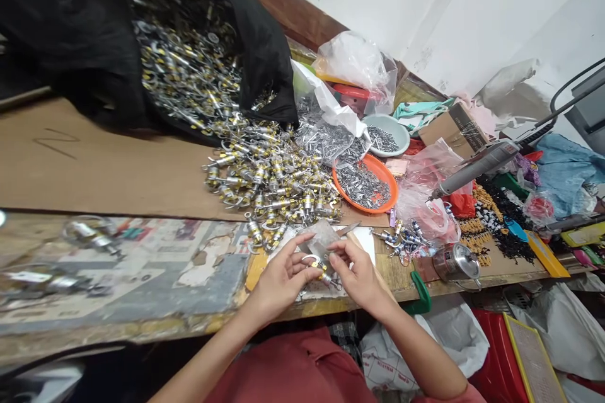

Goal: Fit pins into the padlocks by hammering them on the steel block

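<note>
My left hand [287,272] pinches a small silver-and-yellow metal piece [324,272] with a curved hoop at one end, just above the near edge of the bench. Close on its right, my right hand [355,271] has its thumb and fingers closed together; what they hold, if anything, is too small to tell. A clear plastic sheet or bag [324,234] lies just beyond my fingers. Past it spreads a large pile of similar silver-and-yellow pieces [274,176], spilling from a black bag [265,69].
An orange dish [393,192] and a pale bowl [401,136] hold small metal parts. Blue-and-silver pieces [401,238] lie beside a metal-lidded jar [456,262]. An electric screwdriver [477,167] hangs at right. Two loose pieces [92,236] lie at left.
</note>
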Demonstrator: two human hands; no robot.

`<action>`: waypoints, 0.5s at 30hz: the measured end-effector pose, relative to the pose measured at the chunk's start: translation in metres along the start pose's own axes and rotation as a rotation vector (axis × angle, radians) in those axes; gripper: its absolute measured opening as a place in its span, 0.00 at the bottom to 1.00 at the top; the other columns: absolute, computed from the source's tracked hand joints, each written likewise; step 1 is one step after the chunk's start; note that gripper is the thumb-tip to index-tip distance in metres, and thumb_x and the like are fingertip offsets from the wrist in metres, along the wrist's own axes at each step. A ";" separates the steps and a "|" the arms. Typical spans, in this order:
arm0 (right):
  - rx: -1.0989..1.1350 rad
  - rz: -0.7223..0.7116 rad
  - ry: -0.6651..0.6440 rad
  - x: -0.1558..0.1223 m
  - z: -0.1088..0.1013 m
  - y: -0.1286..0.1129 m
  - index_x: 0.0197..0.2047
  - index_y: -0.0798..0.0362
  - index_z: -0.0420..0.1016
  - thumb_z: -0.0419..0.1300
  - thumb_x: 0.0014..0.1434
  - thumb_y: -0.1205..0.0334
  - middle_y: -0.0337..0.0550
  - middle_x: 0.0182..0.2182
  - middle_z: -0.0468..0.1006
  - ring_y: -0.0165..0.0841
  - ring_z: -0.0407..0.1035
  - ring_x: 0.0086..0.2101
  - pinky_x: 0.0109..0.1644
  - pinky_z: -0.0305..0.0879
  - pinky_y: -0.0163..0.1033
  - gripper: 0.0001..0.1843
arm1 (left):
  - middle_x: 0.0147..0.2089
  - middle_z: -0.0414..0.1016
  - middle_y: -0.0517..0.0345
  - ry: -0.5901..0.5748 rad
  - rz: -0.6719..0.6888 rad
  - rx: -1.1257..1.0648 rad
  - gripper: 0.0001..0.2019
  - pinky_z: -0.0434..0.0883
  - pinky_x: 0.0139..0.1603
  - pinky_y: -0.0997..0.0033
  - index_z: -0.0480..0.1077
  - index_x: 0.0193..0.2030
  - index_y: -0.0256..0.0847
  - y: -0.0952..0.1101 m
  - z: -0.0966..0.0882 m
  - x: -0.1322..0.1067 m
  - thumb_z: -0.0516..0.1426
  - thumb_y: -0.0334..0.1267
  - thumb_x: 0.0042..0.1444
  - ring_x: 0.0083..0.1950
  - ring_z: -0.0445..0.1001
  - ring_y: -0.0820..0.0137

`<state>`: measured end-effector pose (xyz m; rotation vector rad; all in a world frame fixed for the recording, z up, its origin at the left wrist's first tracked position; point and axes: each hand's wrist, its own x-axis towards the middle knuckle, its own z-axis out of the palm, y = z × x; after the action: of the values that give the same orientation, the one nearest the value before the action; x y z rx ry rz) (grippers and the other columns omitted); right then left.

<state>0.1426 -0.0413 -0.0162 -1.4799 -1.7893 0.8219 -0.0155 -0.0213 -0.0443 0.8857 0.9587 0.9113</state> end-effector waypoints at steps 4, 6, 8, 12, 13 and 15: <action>-0.056 -0.004 0.000 0.000 0.005 -0.002 0.43 0.52 0.68 0.50 0.61 0.62 0.40 0.33 0.74 0.32 0.69 0.34 0.38 0.64 0.35 0.09 | 0.28 0.71 0.62 -0.009 -0.028 -0.030 0.32 0.70 0.40 0.64 0.60 0.52 0.38 -0.004 -0.003 0.001 0.63 0.36 0.36 0.35 0.71 0.67; -0.123 -0.028 -0.018 -0.001 0.009 -0.003 0.44 0.52 0.67 0.50 0.61 0.62 0.41 0.33 0.75 0.32 0.69 0.33 0.37 0.64 0.35 0.10 | 0.29 0.72 0.62 -0.016 -0.028 -0.054 0.33 0.70 0.39 0.65 0.59 0.52 0.38 -0.005 -0.004 0.002 0.63 0.36 0.36 0.35 0.71 0.68; -0.231 -0.071 -0.021 -0.003 0.014 -0.005 0.44 0.53 0.67 0.49 0.61 0.63 0.42 0.34 0.76 0.34 0.69 0.34 0.38 0.63 0.36 0.10 | 0.30 0.72 0.61 -0.021 -0.027 -0.075 0.33 0.70 0.39 0.66 0.59 0.52 0.38 -0.007 -0.005 0.002 0.63 0.36 0.36 0.34 0.71 0.68; -0.446 -0.150 -0.008 -0.003 0.019 -0.007 0.44 0.53 0.68 0.47 0.61 0.66 0.44 0.34 0.76 0.35 0.69 0.34 0.36 0.60 0.37 0.11 | 0.31 0.73 0.61 -0.026 -0.032 -0.100 0.32 0.71 0.39 0.66 0.59 0.51 0.38 -0.007 -0.005 0.002 0.63 0.36 0.36 0.34 0.71 0.69; -0.486 -0.161 -0.016 -0.002 0.019 -0.007 0.43 0.53 0.68 0.47 0.61 0.67 0.44 0.33 0.76 0.35 0.69 0.33 0.35 0.59 0.37 0.11 | 0.31 0.73 0.61 -0.027 -0.035 -0.102 0.32 0.71 0.39 0.66 0.59 0.51 0.38 -0.006 -0.004 0.002 0.63 0.35 0.36 0.34 0.71 0.69; -0.544 -0.170 -0.043 -0.001 0.018 -0.007 0.43 0.52 0.68 0.47 0.61 0.67 0.42 0.30 0.76 0.35 0.69 0.30 0.34 0.58 0.37 0.11 | 0.31 0.73 0.61 -0.030 -0.041 -0.099 0.31 0.71 0.39 0.65 0.60 0.50 0.39 -0.005 -0.004 0.002 0.63 0.35 0.36 0.35 0.71 0.68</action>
<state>0.1240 -0.0443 -0.0207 -1.6085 -2.2514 0.2895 -0.0174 -0.0208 -0.0505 0.7911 0.8956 0.9006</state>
